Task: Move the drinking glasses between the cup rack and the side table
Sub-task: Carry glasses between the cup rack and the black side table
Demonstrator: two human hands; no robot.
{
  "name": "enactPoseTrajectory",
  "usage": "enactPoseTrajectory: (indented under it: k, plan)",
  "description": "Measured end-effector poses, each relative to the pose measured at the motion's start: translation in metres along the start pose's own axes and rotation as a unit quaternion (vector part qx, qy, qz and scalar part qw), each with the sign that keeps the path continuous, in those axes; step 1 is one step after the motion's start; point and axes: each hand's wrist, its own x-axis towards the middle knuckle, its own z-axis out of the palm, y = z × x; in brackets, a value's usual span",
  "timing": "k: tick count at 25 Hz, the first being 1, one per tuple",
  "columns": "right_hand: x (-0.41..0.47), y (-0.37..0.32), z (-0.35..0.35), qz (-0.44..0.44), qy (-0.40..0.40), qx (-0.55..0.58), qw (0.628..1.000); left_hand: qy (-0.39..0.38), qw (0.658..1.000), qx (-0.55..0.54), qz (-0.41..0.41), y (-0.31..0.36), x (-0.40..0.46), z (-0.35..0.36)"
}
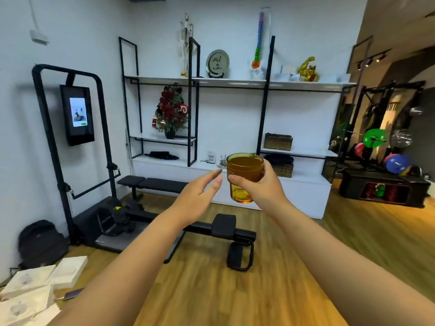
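An amber drinking glass [243, 175] is held upright in mid-air at the centre of the head view. My right hand [261, 187] grips it from the right, fingers curled round its side. My left hand [200, 196] hovers just left of the glass with straight fingers and holds nothing; its fingertips are a little apart from the glass. Beyond the glass, on the low white counter [303, 182] of the wall shelving, a small metal cup rack [222, 161] on a plate shows partly behind the glass rim. No side table is in sight.
A black exercise bench [221, 231] lies on the wooden floor between me and the counter. A black cable machine with a screen [77, 114] stands at left, a backpack [40, 243] and white boxes [42, 283] at bottom left. Weight plates [374, 137] sit at right.
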Motion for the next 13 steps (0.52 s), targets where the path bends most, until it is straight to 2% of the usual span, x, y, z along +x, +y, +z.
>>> enactPoseTrajectory:
  k: [7, 13]
  plan:
    - [0.052, 0.058, -0.127, 0.006, 0.014, -0.001, 1.000, -0.017, 0.999, 0.037, 0.003, 0.022, 0.088, 0.114]
    - [0.091, 0.109, -0.192, 0.025, 0.035, 0.024, 0.999, -0.033, 0.997, 0.072, 0.000, 0.030, 0.140, 0.184]
